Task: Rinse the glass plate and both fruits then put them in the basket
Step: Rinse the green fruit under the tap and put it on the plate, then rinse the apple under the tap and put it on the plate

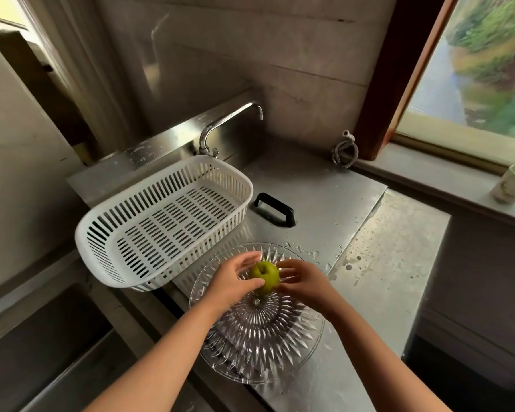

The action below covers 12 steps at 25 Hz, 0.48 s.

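Note:
A green apple (264,275) is held between my two hands just above the cut-glass plate (259,337). My left hand (232,283) cups its left side, thumb across the front. My right hand (302,282) touches its right side with the fingertips. The ribbed, clear plate lies flat on the steel counter at the near edge. A white slotted plastic basket (107,230) stands to the left of the plate, tilted, with nothing in it. I see no second fruit.
A chrome tap (229,120) curves out behind the basket. A black handle (275,208) sits on the steel cover beyond the plate. Water drops dot the counter (369,263). A paper cup (512,182) stands on the window sill at right; a coiled hose (345,150) hangs by the wall.

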### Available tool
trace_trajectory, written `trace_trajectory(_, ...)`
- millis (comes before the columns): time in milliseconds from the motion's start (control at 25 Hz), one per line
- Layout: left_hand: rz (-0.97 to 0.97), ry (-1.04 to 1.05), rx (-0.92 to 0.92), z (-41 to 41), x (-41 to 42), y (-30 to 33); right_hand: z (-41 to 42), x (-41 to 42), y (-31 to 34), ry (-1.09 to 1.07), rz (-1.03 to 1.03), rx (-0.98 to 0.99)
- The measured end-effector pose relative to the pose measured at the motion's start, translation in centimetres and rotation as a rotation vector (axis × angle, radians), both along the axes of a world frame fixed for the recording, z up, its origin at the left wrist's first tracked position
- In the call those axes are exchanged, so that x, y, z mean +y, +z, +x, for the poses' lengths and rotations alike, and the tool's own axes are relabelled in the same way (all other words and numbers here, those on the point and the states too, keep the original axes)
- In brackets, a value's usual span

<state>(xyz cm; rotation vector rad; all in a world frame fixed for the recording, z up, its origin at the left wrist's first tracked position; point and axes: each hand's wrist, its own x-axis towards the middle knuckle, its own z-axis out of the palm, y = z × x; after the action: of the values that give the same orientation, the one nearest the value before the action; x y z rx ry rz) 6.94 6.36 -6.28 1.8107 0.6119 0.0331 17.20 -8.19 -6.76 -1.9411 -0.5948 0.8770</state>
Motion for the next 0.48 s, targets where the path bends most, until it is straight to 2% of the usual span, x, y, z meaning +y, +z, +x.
trace_trajectory(200,-0.093,0.080,-0.010,-1.3,-0.6,0.5,-0.7,-0.9,0.8,-0.048,0.003,-0.011)
trace_trajectory(360,-0.256,0.203,-0.111,-4.5,0.1,3.0,-1.8,-0.9,3.1,-0.089,0.043,-0.049)
trace_trajectory(480,-0.332,0.348,-0.183,-8.9,1.6,5.1,-4.7,2.0,5.6,-0.036,0.106,-0.063)
